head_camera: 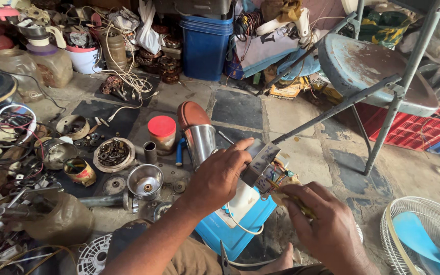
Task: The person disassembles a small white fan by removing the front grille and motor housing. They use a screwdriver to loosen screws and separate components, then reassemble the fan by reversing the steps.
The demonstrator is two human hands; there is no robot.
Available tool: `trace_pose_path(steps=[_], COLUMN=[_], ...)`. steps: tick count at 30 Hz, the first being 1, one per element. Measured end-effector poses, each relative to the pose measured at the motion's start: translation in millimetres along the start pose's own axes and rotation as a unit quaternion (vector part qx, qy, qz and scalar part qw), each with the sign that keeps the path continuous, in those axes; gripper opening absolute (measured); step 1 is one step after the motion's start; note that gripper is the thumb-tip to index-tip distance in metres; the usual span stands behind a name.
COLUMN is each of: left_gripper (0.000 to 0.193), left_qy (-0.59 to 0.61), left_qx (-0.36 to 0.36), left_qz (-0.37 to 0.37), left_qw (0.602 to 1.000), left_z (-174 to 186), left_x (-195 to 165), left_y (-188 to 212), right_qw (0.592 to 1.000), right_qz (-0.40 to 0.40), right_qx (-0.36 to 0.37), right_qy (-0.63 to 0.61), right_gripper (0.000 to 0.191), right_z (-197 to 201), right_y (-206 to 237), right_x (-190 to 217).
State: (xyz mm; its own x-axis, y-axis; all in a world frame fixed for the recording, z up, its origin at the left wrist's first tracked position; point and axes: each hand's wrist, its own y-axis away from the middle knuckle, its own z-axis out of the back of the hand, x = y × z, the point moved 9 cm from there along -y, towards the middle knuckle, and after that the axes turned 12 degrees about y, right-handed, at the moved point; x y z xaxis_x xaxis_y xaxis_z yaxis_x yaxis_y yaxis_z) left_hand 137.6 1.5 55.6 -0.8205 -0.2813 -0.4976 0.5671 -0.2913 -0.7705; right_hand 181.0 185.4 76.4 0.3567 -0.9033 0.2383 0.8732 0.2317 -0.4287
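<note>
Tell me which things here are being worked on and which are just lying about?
In use: small metal motor, held by left hand; thin tool in right hand.
Lying about: red-lidded jar, blue bin, metal chair, fan guard.

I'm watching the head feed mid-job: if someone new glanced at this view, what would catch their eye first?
Probably the two hands at centre: the left hand holds a small grey metal unit with coloured wires, while the right hand works at its wiring with a thin tool. Next, the blue bucket at the top and the worn metal stool at upper right stand out above a floor strewn with parts on the left.
</note>
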Motion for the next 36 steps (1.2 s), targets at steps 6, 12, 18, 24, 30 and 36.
trace_pose_path(steps=[6,12,18,24,30,36], left_gripper=[0.022,0.024,0.023,0.022,0.021,0.026], left_qy=[-0.005,-0.002,0.003,0.008,0.008,0.007], left_qx=[-0.026,-0.041,-0.047,-0.077,-0.115,-0.090], left_qz=[0.003,-0.006,0.016,0.015,0.022,0.011], left_qw=[1.000,0.999,0.999,0.997,0.993,0.996], left_z=[0.8,3.5,4.8,7.3,8.3,12.4], left_x=[-1.2,-4.0,-1.9,-2.8,-1.4,0.0], left_y=[2.3,4.4,4.5,8.6,13.8,12.3], right_qw=[0.999,0.998,0.999,0.989,0.985,0.977], right_qz=[-0.038,-0.058,-0.039,-0.067,-0.041,-0.029], right_qx=[0.014,0.001,-0.022,-0.093,-0.142,-0.143], right_qy=[-0.002,0.023,0.017,0.095,0.084,0.154], right_gripper=[0.028,0.031,0.029,0.025,0.041,0.036], right_z=[-4.7,-6.2,-5.7,-1.7,-9.5,-20.3], right_y=[0.8,2.4,5.1,17.0,16.2,3.3], right_x=[-5.3,-8.2,-4.0,-0.9,12.9,31.4])
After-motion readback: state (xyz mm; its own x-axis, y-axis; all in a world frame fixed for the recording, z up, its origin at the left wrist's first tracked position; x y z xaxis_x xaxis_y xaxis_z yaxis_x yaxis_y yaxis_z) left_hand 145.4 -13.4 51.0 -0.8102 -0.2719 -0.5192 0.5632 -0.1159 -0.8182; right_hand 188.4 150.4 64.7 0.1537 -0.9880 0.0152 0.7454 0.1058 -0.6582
